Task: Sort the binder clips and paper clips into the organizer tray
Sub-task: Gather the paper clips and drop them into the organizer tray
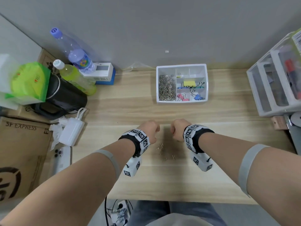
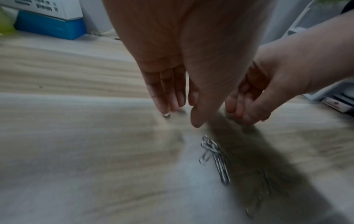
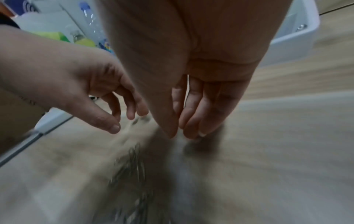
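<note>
Paper clips (image 1: 164, 151) are what is left to sort: a thin scatter lies on the counter (image 1: 211, 168) between the 2 wrists, near the front edge and well apart from the organizer tray (image 1: 206, 82) at the back. The tray's long left compartment is already heaped with paper clips, and the binder clips (image 1: 189, 84) sit in the smaller compartments to its right, so the binder-clip part looks done.

The step in hand seems to be gathering the last loose clips. The left hand (image 1: 150, 129) hangs over the far end of the scatter with fingers straight and pointed down, holding nothing that shows. The right hand (image 1: 178, 128) is beside it, fingers lightly bent with the thumb near the fingertips; whether it pinches a clip, I cannot tell, because the wrist views are blurred.

Next comes a fingertip pinch or a sweep into a pile, then a carry to the left compartment. Thin flat wire calls for nails or sliding.

In the left wrist view the clearest clips (image 2: 215, 157) overlap, long axes running roughly toward and away from the person.
</note>
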Demonstrator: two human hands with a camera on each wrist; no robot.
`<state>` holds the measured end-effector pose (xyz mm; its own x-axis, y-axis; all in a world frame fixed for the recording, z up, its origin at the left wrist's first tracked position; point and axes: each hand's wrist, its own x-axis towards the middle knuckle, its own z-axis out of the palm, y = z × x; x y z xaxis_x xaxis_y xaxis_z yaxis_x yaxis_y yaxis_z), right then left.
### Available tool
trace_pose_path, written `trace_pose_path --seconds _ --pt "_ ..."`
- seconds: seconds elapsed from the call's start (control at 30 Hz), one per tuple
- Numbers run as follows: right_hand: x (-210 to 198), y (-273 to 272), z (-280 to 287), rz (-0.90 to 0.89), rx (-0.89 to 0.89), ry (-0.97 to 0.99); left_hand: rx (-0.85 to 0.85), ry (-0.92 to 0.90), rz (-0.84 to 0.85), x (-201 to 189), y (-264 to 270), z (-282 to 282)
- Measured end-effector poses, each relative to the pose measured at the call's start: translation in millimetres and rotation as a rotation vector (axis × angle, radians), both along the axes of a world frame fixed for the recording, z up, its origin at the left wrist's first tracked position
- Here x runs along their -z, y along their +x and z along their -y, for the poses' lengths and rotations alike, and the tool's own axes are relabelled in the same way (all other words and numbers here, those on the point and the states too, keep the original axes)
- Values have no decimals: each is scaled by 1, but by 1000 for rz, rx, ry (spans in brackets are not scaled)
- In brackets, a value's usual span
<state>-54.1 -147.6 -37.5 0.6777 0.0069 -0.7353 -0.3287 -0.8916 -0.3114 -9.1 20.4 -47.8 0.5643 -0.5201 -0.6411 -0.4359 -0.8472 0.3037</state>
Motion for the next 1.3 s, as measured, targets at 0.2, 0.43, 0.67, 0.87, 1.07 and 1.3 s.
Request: trace_pose_path --seconds 0.2,0.43,0.67,0.87,1.07,1.3 --pt "15 -37 5 -82 -106 -33 31 -115 30 17 -42 -6" --pt "18 -56 4 -5 -121 -41 39 -186 44 25 -61 -10" --pt "19 -68 -2 26 -64 -3 22 -164 42 25 -70 -11" --pt "17 -74 -3 53 -67 -20 5 -159 21 21 -74 -14" --pt "17 -80 -17 99 32 -7 -60 -159 8 20 -80 -19" --pt "19 -83 -27 100 -11 -30 -88 -177 21 20 -82 -25"
